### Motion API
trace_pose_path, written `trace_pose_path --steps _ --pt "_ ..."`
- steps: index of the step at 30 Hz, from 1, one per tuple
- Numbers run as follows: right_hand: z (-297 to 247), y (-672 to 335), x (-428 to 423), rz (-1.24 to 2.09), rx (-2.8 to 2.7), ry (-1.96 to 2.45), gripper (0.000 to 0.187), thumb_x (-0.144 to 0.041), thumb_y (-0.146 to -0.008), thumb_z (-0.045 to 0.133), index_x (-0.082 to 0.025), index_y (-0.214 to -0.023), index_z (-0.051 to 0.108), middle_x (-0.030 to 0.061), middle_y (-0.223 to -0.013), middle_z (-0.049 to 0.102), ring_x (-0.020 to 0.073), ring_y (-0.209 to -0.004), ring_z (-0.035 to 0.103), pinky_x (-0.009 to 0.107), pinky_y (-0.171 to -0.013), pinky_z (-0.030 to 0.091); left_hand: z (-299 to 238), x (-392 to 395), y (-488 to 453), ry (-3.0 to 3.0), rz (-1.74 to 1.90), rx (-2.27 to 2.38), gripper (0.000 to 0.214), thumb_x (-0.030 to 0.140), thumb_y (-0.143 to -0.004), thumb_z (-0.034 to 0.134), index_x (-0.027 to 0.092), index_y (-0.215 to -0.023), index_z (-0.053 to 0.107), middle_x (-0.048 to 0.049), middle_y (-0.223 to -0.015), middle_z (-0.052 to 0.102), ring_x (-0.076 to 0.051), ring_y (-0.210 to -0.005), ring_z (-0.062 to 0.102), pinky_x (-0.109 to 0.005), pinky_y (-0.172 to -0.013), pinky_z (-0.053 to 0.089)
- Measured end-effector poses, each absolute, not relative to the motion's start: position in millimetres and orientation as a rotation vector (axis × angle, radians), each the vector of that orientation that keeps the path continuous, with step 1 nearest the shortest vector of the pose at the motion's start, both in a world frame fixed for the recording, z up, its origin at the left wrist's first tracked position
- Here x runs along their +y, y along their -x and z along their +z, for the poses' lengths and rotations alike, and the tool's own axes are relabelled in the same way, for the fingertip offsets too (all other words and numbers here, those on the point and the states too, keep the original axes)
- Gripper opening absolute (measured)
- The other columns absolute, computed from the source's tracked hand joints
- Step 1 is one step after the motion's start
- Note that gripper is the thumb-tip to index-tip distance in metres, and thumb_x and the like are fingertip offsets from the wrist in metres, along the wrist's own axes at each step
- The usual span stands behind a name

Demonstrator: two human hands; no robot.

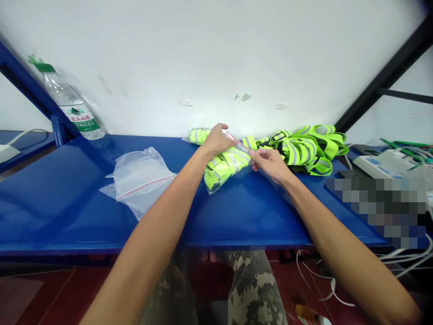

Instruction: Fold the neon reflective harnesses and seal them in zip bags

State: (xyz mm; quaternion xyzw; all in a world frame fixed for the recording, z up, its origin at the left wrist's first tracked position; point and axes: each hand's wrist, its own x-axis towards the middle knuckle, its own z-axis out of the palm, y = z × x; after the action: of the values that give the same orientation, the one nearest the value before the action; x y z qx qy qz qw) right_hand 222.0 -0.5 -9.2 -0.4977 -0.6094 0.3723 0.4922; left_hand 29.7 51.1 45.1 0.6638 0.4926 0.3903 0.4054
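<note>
A clear zip bag (227, 169) with folded neon-yellow reflective straps inside lies on the blue table under both hands. My left hand (218, 141) reaches across its top, fingers closed about the bag near the red-lined zip edge. At the right end of that edge, my right hand (269, 162) pinches the plastic between thumb and fingers. Another bagged bundle of yellow straps (198, 134) shows partly behind my left hand. Just beyond my right hand is a loose heap of neon-yellow reflective straps (304, 146) with black buckles.
Flat zip bags (145, 176) lie left of my left forearm. A water bottle (79, 110) leans at the back left by the blue frame (25, 85). White devices (382, 164) and cables (406, 266) crowd the right side. The white wall (209, 58) closes off the back.
</note>
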Motion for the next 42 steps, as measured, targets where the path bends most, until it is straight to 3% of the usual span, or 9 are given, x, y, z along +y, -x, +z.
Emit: trace_pose_path --steps 6,12,16,23,28,42 --pt "-9.2 -224.5 0.0 0.860 -1.555 1.182 0.056 -0.073 -0.067 0.070 -0.020 -0.064 0.052 -0.0008 -0.049 0.057 0.0101 -0.044 0.049 0.024 -0.044 0.038 34.5 61.7 -28.4 -1.658 1.032 1.224 0.064 0.020 -0.070 0.076 0.016 -0.128 0.048 -0.0075 -0.096 0.062 -0.019 -0.083 0.060 -0.031 -0.075 0.047" --pt "-7.4 -220.4 -2.2 0.895 -1.437 1.194 0.053 -0.067 -0.060 0.078 -0.017 -0.073 0.067 0.0013 -0.060 0.063 0.0122 -0.052 0.054 0.027 -0.050 0.046 36.9 56.3 -28.6 -1.685 0.970 1.168 0.061 0.021 -0.067 0.079 0.015 -0.122 0.055 -0.0087 -0.101 0.063 -0.019 -0.087 0.060 -0.031 -0.081 0.046" --pt "-8.5 -219.2 -2.3 0.930 -1.461 1.174 0.046 -0.059 -0.061 0.081 -0.017 -0.071 0.066 0.0002 -0.060 0.062 0.0113 -0.052 0.053 0.026 -0.051 0.045 37.5 51.8 -33.0 -1.780 0.931 1.177 0.056 0.017 -0.067 0.077 0.015 -0.120 0.058 -0.0081 -0.102 0.061 -0.019 -0.090 0.058 -0.029 -0.083 0.045" --pt "-9.2 -218.5 -1.8 0.915 -1.460 1.182 0.040 -0.052 -0.065 0.078 -0.015 -0.076 0.069 0.0033 -0.071 0.068 0.0125 -0.060 0.056 0.026 -0.056 0.044 37.9 49.0 -34.4 -1.837 0.889 1.193 0.055 0.016 -0.071 0.073 0.014 -0.123 0.057 -0.0071 -0.097 0.061 -0.017 -0.081 0.057 -0.028 -0.075 0.045" --pt "-10.2 -216.9 -1.7 0.854 -1.513 1.181 0.035 -0.049 -0.067 0.076 -0.015 -0.074 0.067 0.0019 -0.067 0.064 0.0115 -0.058 0.052 0.024 -0.053 0.038 43.5 41.7 -34.6 -1.775 0.830 1.116 0.064 0.012 -0.071 0.068 0.014 -0.132 0.049 -0.0039 -0.086 0.062 -0.014 -0.070 0.055 -0.025 -0.064 0.041" --pt "-10.7 -213.0 -3.1 0.843 -1.492 1.169 0.036 -0.050 -0.069 0.075 -0.016 -0.073 0.066 0.0013 -0.068 0.062 0.0110 -0.060 0.048 0.024 -0.054 0.034 43.4 36.9 -40.6 -1.845 0.804 1.088 0.069 0.009 -0.069 0.065 0.014 -0.135 0.046 -0.0028 -0.083 0.058 -0.013 -0.065 0.051 -0.026 -0.059 0.038"
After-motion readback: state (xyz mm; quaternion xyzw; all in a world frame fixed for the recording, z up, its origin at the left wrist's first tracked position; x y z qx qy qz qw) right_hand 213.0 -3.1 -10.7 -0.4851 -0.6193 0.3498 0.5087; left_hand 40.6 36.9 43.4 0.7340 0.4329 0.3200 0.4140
